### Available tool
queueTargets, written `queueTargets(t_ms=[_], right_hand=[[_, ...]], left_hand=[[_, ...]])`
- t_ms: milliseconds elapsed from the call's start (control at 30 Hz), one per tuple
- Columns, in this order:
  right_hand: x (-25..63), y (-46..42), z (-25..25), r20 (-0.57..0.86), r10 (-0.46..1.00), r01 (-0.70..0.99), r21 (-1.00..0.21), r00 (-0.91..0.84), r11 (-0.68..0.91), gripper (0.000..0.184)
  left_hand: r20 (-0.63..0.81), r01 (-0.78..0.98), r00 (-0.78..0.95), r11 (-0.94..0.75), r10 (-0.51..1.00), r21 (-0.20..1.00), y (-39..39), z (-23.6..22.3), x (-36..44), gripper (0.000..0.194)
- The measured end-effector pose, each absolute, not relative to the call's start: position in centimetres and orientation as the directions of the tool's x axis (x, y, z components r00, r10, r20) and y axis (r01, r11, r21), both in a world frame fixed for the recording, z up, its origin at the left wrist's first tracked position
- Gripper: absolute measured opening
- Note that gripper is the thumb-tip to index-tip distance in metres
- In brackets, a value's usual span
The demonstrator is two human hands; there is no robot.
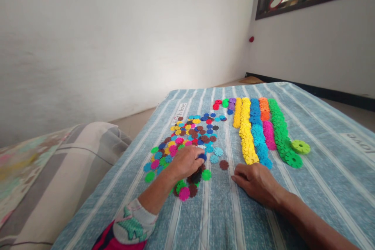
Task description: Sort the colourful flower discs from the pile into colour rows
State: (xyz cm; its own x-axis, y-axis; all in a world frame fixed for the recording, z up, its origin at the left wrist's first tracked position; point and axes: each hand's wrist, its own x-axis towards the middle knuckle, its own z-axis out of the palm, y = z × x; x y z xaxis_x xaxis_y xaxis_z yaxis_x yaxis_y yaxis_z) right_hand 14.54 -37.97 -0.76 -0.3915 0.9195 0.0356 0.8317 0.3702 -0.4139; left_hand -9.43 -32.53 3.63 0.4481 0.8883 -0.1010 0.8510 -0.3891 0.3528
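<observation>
Over a loose heap of notched plastic discs point(179, 140) in mixed colours, my left hand point(187, 162) is closed, its fingertips pinching a dark blue disc point(202, 157). My right hand point(254, 181) rests curled on the cloth, near the front ends of the sorted rows. What its fingers may hold is hidden. Close ahead of it lie a row of yellow discs point(247, 136) and a row of light blue discs point(259, 140). Beside these are pink discs point(268, 134) and a long green row point(279, 131). A brown disc point(224, 165) lies between my hands.
A blue-and-white striped cloth point(222, 222) covers the table. Farther back, orange discs point(264, 108), purple discs point(232, 103) and red discs point(216, 104) lie in short groups. One lime-green disc point(300, 147) sits at the right. Bedding point(82, 164) borders the left side.
</observation>
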Motion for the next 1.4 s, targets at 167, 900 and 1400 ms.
queueTargets(t_ms=[167, 900, 1400], right_hand=[[14.5, -37.9, -0.9, 0.051, 0.918, 0.828, -0.414, -0.393, 0.378, 0.02], [13.9, -38.0, -1.9, 0.158, 0.9, 0.836, -0.334, -0.406, 0.436, 0.025], [13.5, -37.2, -4.5, 0.382, 0.763, 0.734, -0.256, -0.522, 0.63, 0.015]], left_hand=[[-0.098, 0.85, 0.419, -0.352, 0.903, 0.391, -32.2, 3.2, -9.7, 0.009], [-0.01, 0.735, 0.324, -0.245, 0.946, 0.633, -28.2, 4.0, -8.4, 0.004], [0.17, 0.82, 0.254, -0.305, 0.952, 0.485, -12.5, 2.8, 3.5, 0.02]])
